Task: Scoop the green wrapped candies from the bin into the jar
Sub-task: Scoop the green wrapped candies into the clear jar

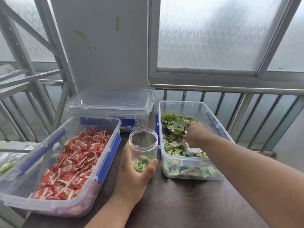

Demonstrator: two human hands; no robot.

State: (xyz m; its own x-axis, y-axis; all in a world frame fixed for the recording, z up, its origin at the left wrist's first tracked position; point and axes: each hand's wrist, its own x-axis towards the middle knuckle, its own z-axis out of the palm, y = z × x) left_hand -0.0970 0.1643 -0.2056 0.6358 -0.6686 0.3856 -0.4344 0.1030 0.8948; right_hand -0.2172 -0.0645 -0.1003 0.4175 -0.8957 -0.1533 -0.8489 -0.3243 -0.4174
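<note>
A clear plastic bin on the right holds green wrapped candies. My right hand is inside it, gripping the handle of a metal scoop that carries several green candies. Left of the bin a clear, lidless jar stands upright on the dark table, with a few green candies at its bottom. My left hand wraps around the jar's lower part, thumb on its right side.
A clear bin of red wrapped candies sits at the left. Behind it stands a lidded clear bin with mixed candies. A metal railing and frosted windows run behind the dark wooden table.
</note>
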